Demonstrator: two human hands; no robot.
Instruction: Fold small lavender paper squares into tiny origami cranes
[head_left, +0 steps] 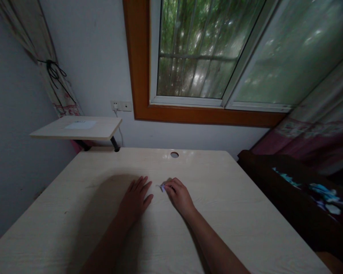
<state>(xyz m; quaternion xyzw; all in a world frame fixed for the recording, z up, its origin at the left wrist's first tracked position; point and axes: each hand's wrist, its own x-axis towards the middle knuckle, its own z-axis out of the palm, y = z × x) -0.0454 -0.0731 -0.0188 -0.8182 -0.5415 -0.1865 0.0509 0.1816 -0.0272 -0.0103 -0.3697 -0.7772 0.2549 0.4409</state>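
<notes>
On the pale wood-grain table, my left hand lies flat with its fingers spread and nothing in them. Just to its right is a small purple-and-white thing with a thin light tip pointing left; it is too small to name. My right hand pinches this thing's right end between thumb and fingertips, close to the tabletop. A narrow gap lies between the left fingers and the thin tip.
A raised shelf with a white paper stands at the back left. A round cable hole sits near the table's back edge. Right of the table is a dark brown surface with turquoise items. A window is ahead.
</notes>
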